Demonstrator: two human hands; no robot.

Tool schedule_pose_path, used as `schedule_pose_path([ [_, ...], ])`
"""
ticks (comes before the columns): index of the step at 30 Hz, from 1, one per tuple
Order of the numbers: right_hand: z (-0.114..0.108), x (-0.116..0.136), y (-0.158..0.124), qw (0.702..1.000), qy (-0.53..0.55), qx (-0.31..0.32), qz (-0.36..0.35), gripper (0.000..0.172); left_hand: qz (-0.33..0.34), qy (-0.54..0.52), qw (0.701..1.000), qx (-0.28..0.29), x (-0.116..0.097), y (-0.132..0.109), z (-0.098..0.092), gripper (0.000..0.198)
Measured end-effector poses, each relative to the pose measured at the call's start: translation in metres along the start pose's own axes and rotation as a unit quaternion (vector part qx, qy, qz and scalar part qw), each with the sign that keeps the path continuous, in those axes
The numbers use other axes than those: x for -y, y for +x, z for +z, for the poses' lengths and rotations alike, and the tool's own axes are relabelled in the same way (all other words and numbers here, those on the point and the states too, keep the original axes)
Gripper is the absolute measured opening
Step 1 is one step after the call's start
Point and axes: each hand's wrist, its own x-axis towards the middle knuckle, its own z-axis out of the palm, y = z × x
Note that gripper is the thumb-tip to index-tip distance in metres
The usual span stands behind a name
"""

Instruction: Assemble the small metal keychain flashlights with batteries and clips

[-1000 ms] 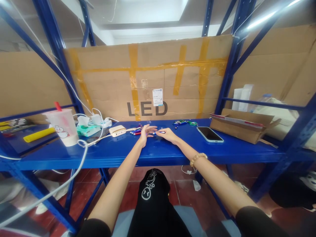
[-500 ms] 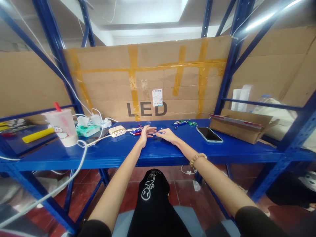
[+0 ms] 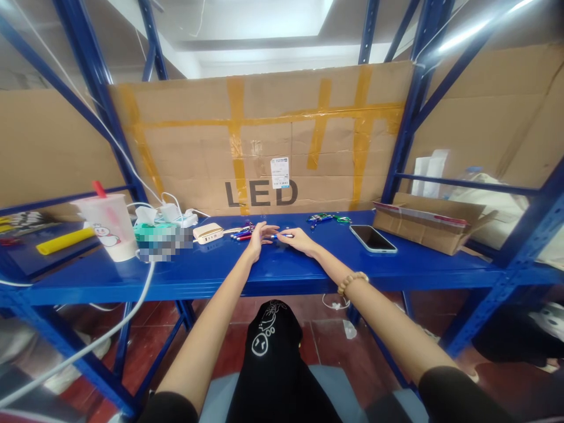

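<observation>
My right hand (image 3: 302, 242) pinches a blue pen (image 3: 282, 235) between thumb and fingers, just above the blue shelf top. From the other side my left hand (image 3: 261, 239) meets the pen's left end, its thumb and lower fingers around it and an upper finger stretched out. The pen's left tip is hidden among those fingers. Beside and behind my left hand lies a small group of red and blue pens (image 3: 243, 234). Several blue and green shiny pieces (image 3: 324, 220), too small to make out, lie farther back on the right.
A phone (image 3: 373, 239) and an open cardboard box (image 3: 427, 226) are on the right. Leftward are a white charger block (image 3: 208, 233), a plastic cup with a red straw (image 3: 110, 229) and a yellow roll (image 3: 66, 239). A large cardboard sheet (image 3: 198, 153) stands behind the shelf.
More of the pen's blue part shows between my hands now. Both hands stay in nearly the same place, and the view has shifted very slightly.
</observation>
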Motion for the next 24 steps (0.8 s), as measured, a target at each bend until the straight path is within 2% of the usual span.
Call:
schedule_pose_path([
  [24, 0.0009, 0.0061, -0.0029, 1.0, 0.011, 0.006, 0.017, 0.042, 0.002, -0.001, 1.0, 0.014, 0.0074, 0.0069, -0.0033, 0.058],
])
